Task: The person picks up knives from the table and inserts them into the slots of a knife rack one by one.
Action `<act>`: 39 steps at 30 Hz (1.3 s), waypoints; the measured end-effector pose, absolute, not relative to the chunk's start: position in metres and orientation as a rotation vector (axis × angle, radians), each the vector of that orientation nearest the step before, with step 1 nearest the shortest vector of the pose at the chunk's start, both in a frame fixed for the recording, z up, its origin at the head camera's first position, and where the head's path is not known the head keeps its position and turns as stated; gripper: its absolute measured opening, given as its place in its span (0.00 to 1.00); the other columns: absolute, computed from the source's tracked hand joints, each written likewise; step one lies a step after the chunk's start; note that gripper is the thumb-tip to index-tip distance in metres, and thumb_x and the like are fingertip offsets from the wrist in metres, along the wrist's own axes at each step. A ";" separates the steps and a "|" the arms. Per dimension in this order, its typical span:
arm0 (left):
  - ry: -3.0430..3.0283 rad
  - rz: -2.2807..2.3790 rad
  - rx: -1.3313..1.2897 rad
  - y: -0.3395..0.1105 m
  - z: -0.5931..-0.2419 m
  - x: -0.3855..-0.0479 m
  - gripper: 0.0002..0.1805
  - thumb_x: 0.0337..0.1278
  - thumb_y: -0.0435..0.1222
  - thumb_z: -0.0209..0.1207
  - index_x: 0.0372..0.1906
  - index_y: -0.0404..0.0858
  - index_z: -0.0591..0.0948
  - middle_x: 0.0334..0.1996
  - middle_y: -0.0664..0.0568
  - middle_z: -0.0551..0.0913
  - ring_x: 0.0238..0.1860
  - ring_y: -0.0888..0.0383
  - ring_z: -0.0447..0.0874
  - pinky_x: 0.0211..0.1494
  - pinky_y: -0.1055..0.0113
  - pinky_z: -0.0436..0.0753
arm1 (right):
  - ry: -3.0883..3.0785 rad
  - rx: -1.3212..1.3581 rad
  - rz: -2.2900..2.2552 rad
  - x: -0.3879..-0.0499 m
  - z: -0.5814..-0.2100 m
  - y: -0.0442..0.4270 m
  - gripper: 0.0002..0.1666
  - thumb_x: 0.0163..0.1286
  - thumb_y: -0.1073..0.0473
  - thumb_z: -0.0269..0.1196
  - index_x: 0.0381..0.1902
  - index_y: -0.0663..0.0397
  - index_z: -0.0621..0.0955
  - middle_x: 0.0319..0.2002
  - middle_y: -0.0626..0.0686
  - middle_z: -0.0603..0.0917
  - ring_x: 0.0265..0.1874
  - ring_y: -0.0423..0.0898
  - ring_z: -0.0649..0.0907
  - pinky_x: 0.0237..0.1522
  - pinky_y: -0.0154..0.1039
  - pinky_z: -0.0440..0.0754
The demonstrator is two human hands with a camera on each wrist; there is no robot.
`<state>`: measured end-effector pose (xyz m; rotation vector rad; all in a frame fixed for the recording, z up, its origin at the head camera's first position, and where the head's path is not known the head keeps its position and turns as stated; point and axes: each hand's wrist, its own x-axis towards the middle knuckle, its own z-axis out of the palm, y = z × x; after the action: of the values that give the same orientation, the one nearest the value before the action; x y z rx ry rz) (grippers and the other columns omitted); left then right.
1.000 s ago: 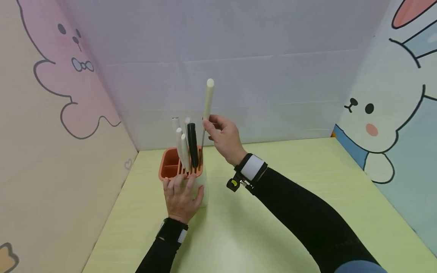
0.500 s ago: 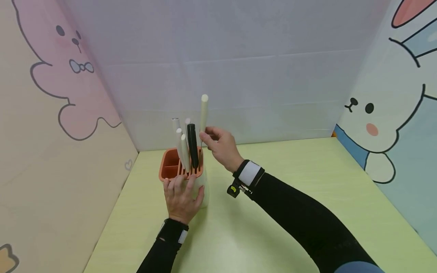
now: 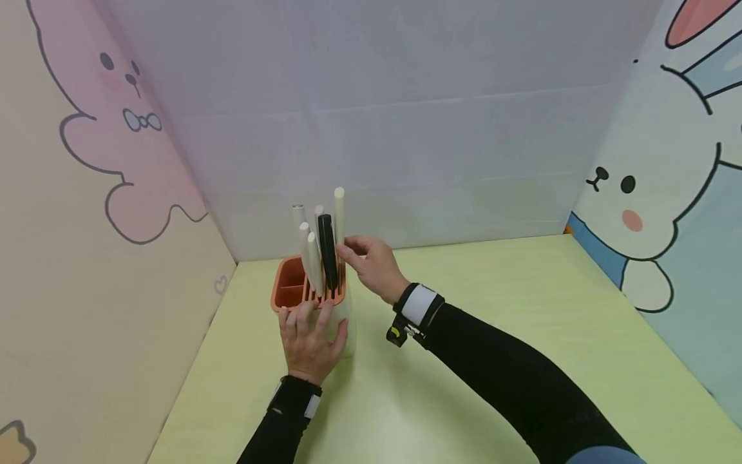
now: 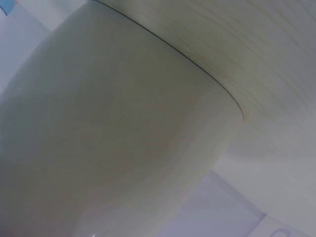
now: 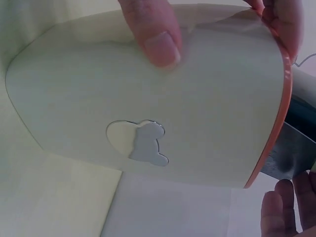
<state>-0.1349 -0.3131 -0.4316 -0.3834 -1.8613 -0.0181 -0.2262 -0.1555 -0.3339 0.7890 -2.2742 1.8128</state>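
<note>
A cream knife holder (image 3: 350, 328) with an orange slotted top stands on the table. My left hand (image 3: 310, 341) grips its near side, fingers over the front rim and thumb against the side wall. With thumb and fingers, my right hand (image 3: 373, 267) pinches the base of a pale knife handle (image 3: 339, 209), upright above the rightmost slot. Part of that knife's broad metal blade (image 5: 289, 153) shows above the orange rim in the right wrist view; the rest is hidden inside. A black-handled knife (image 3: 327, 251) stands just left of it. The left wrist view shows mostly the holder's wall (image 4: 113, 108).
Several white-handled utensils (image 3: 313, 261) stand in the holder left of the black handle. An open orange compartment (image 3: 288, 283) lies at its left. The pale yellow table (image 3: 464, 309) meets a plain back wall (image 3: 417, 148) and cartoon-printed side walls.
My right hand has moved down and slightly left, lowering the pale-handled knife into the slot and bringing it more upright. My left hand has stayed on the knife holder.
</note>
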 end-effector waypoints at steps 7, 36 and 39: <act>-1.857 -0.030 -0.389 -0.314 -0.433 -0.136 0.27 0.45 0.47 0.63 0.52 0.40 0.78 0.44 0.39 0.74 0.47 0.43 0.68 0.54 0.44 0.65 | -2.276 0.813 1.786 -0.226 -0.343 -0.159 0.19 0.71 0.46 0.57 0.48 0.52 0.83 0.39 0.45 0.85 0.42 0.41 0.81 0.41 0.40 0.79; -1.839 -0.041 -0.411 -0.319 -0.434 -0.138 0.25 0.49 0.48 0.60 0.51 0.38 0.78 0.44 0.39 0.73 0.47 0.43 0.67 0.55 0.43 0.63 | -2.454 0.849 1.614 -0.227 -0.369 -0.168 0.20 0.72 0.48 0.56 0.55 0.51 0.79 0.52 0.50 0.79 0.50 0.46 0.79 0.48 0.43 0.79; -1.838 -0.041 -0.412 -0.320 -0.433 -0.138 0.25 0.49 0.48 0.60 0.50 0.38 0.78 0.44 0.39 0.73 0.47 0.43 0.67 0.55 0.43 0.63 | -2.463 0.868 1.635 -0.227 -0.372 -0.168 0.21 0.72 0.47 0.56 0.58 0.49 0.77 0.54 0.49 0.80 0.50 0.46 0.80 0.47 0.43 0.80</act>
<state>-0.1378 -0.3202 -0.4333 -0.4124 -1.8380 -0.0413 -0.2273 -0.1676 -0.3717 0.8683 -2.4634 1.6352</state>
